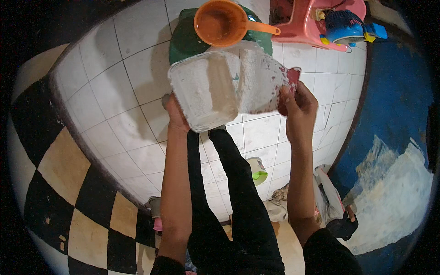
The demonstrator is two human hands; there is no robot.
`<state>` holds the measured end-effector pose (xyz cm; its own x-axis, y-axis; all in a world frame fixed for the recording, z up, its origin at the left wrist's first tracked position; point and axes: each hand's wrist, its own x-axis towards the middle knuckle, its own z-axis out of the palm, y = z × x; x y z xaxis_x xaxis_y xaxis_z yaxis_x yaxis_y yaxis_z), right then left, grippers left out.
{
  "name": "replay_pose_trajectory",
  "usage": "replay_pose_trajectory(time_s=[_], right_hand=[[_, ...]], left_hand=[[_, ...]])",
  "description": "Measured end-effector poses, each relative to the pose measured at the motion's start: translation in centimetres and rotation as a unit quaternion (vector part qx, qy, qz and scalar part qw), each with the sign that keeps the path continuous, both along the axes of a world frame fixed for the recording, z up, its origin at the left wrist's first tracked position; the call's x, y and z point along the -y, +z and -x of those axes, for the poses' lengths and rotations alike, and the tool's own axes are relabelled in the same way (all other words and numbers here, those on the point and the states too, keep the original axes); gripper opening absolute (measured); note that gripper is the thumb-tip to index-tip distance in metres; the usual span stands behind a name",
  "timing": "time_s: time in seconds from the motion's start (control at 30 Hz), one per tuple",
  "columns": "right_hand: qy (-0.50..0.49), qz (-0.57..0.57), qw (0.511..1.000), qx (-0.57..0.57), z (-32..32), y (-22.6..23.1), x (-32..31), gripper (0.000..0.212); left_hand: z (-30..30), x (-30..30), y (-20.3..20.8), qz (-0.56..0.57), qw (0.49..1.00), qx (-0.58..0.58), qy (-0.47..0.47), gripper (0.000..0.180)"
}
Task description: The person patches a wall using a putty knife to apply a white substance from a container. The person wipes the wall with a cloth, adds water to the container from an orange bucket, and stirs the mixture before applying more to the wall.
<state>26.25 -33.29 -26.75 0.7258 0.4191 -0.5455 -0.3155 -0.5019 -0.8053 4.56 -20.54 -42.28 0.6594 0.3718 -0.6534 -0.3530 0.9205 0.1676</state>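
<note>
Left hand [178, 114] gripping tub [223, 80] near frame centre, probably steadying it from left. Right hand [301, 103] pinching white-coated scraper [261, 82] by red edge, likely leaving broad face free. Dipper [219, 42] sitting on stool [180, 43], top centre.

wht-smeared tub [204, 91], wht/red scraper [263, 85], orng dipper [221, 24], blk/tan chequered wall [87, 195]

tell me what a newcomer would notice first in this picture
A newcomer's eye would probably fall first on the white-smeared tub in the left hand and the white-coated scraper in the right hand, side by side near the middle. Just beyond them, the bright orange dipper stands out on what looks like a green stool. Off to the right, a big whitish patch breaks up the blue wall.
</note>
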Motion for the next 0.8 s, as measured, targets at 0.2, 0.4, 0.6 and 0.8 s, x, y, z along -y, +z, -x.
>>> replay_pose_trajectory(time_s=[0.2,0.4,0.6,0.8], right_hand=[[0.158,0.025,0.949,0.273,5.5,1.0,-3.0,0.009],[0.196,0.032,0.921,0.336,6.5,2.3,-3.8,0.019],[0.183,0.049,0.928,0.322,6.6,3.0,-3.5,0.021],[0.185,0.088,0.919,0.338,5.5,1.5,-2.5,0.021]], left_hand=[[-4.4,0.8,2.8,0.067,0.992,0.111,0.006,0.052],[-4.5,1.6,4.7,0.014,0.998,-0.047,-0.033,0.056],[-4.5,2.2,4.7,0.012,0.995,-0.098,-0.003,0.055],[-2.8,2.2,3.7,0.023,0.994,-0.102,0.034,0.055]])
